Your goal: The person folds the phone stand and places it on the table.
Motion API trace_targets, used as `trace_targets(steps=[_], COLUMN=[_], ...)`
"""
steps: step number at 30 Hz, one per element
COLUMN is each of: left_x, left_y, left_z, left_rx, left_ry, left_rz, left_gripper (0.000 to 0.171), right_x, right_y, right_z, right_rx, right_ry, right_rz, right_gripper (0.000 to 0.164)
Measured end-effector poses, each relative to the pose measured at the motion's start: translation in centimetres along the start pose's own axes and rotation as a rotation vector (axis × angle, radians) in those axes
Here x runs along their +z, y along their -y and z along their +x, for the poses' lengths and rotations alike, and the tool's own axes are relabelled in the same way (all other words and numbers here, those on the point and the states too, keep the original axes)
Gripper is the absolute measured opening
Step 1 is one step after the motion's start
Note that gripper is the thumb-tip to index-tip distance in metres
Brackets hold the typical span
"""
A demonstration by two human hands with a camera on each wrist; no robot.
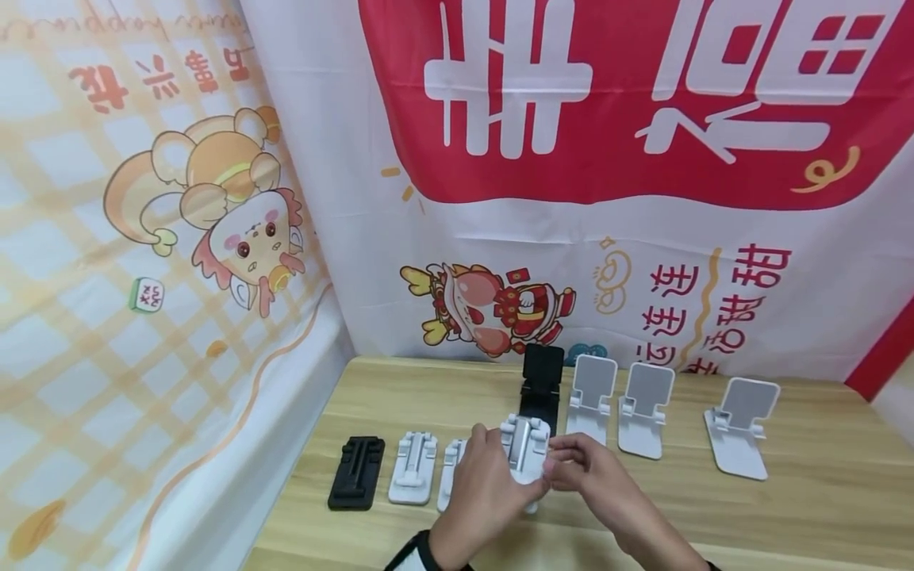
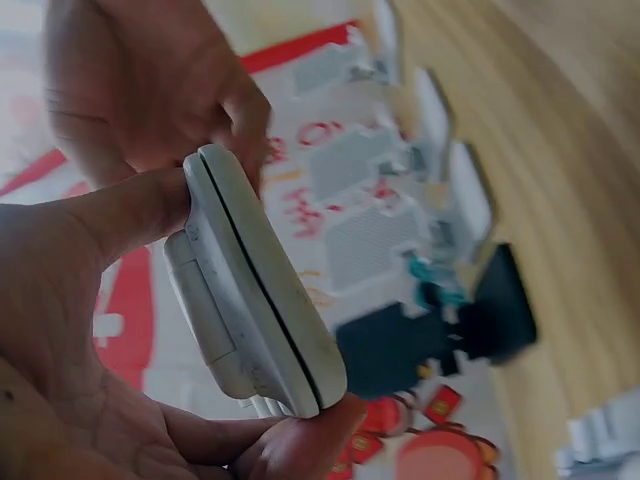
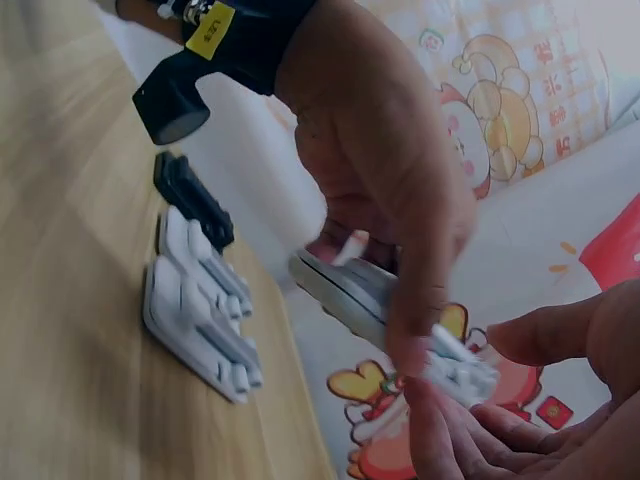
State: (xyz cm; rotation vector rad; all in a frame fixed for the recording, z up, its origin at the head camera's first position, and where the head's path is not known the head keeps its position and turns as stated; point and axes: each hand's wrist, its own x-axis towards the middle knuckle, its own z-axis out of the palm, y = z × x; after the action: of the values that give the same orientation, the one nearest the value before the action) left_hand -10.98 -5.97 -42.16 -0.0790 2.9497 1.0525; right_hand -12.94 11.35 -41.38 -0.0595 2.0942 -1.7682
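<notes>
A folded white phone stand is held up above the table by my left hand. In the left wrist view the thumb and fingers pinch the stand at its two ends. My right hand is close by on the stand's right side. Seen from the right wrist, the right hand has its thumb apart from its fingers, and its fingertips are near one end of the stand. Whether they touch it is hard to tell.
On the table, a folded black stand and folded white stands lie at left. Behind the hands stand an unfolded black stand and unfolded white ones. A printed cloth hangs at the back.
</notes>
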Motion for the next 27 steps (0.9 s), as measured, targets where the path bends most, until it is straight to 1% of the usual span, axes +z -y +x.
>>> trace_targets(steps=[3, 5, 9, 12, 17, 21, 23, 25, 27], left_x=[1.2, 2.3, 4.6, 6.1, 8.0, 8.8, 9.0, 8.9, 8.7], left_y=[1.0, 1.6, 2.4, 2.6, 2.8, 3.4, 3.5, 3.6, 3.5], left_z=[0.9, 1.5, 2.5, 3.1, 3.8, 3.6, 3.6, 3.5, 3.5], left_rx=[-0.050, -0.073, -0.088, -0.092, -0.113, -0.098, -0.093, -0.087, -0.076], left_ry=[-0.001, 0.002, -0.013, -0.018, 0.038, 0.071, 0.082, 0.086, 0.099], left_rz=[0.034, 0.054, 0.102, 0.132, 0.168, 0.237, 0.244, 0.243, 0.250], left_gripper=[0.092, 0.095, 0.094, 0.091, 0.083, 0.076, 0.075, 0.074, 0.073], right_x=[-0.6, -1.1, -1.8, -2.0, -2.1, -1.9, -1.9, -1.9, -2.0], right_y=[-0.1, 0.0, 0.1, 0.0, -0.2, -0.2, -0.1, 0.1, 0.4], right_z=[0.2, 0.3, 0.4, 0.4, 0.4, 0.6, 0.8, 1.2, 1.9], right_rx=[0.021, 0.020, 0.029, 0.040, 0.036, 0.031, 0.019, -0.019, -0.069], right_ry=[-0.092, -0.115, -0.112, -0.108, -0.098, -0.103, -0.112, -0.118, -0.136], right_rz=[-0.031, -0.050, -0.068, -0.066, -0.058, -0.079, -0.095, -0.128, -0.196], right_gripper=[0.034, 0.031, 0.031, 0.032, 0.032, 0.032, 0.032, 0.032, 0.032])
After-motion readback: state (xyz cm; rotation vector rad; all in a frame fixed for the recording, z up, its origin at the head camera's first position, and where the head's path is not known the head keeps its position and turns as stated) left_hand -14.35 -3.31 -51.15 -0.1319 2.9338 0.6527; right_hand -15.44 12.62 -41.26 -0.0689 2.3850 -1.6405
